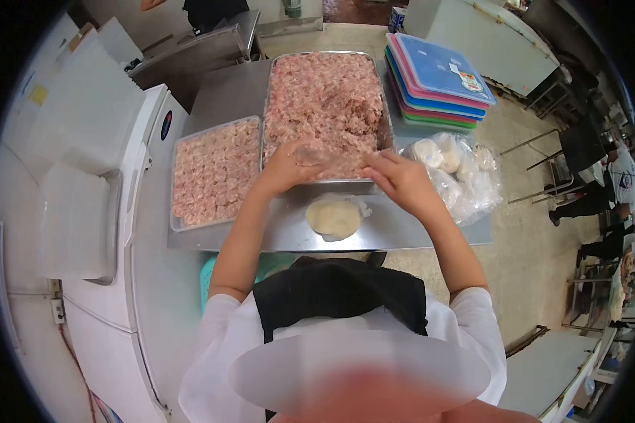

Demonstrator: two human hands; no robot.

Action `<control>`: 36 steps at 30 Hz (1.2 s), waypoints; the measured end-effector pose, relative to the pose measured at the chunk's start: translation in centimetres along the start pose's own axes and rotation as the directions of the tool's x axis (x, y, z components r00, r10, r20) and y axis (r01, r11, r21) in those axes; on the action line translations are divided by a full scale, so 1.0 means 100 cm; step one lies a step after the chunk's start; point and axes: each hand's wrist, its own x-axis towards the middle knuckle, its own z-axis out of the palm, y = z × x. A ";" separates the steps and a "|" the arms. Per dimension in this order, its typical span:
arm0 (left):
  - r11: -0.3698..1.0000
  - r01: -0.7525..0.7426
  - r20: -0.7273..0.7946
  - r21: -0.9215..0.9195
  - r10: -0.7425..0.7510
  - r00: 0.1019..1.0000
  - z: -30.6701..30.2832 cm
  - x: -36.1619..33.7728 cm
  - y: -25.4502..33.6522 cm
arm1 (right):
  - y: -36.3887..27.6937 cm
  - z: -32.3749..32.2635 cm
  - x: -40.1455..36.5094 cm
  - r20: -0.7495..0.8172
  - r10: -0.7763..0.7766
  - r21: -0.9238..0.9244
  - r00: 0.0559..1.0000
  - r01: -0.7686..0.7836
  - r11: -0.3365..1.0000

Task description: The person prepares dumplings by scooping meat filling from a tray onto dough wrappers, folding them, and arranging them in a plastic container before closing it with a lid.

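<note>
My left hand point(286, 166) and my right hand point(396, 176) are raised over the near edge of a big metal tray of minced meat point(324, 99). Between them they hold a thin clear plastic sheet or bag point(331, 161), stretched from one hand to the other. Just below the hands, on the steel table point(395, 229), lies a flat round of pale dough point(334, 216) on plastic. To the left stands a shallower tray point(215, 171) packed with several rows of shaped meat portions.
A clear bag of white dough balls point(453, 173) lies at the right of the table. Stacked coloured plastic lids point(437, 81) sit behind it. A white chest freezer point(99, 176) stands on the left. Other people are seated at the far right point(600, 190).
</note>
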 end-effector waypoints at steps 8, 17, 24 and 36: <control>0.955 0.190 -0.069 -0.225 -0.211 0.975 -0.022 -0.020 -0.014 | 0.039 0.025 0.002 0.038 0.221 0.454 0.975 -0.214 0.865; 0.860 0.510 -0.531 0.006 -0.430 0.730 -0.134 -0.157 -0.138 | 0.072 0.109 0.012 0.080 0.429 0.798 0.900 -0.316 0.513; 0.538 0.784 -0.702 0.311 -0.426 0.571 -0.181 -0.221 -0.146 | 0.074 0.116 0.009 0.079 0.434 0.792 0.898 -0.321 0.519; 0.399 0.811 -0.496 0.428 -0.646 0.580 -0.173 -0.191 -0.141 | 0.079 0.123 0.005 0.026 0.416 0.774 0.909 -0.282 0.567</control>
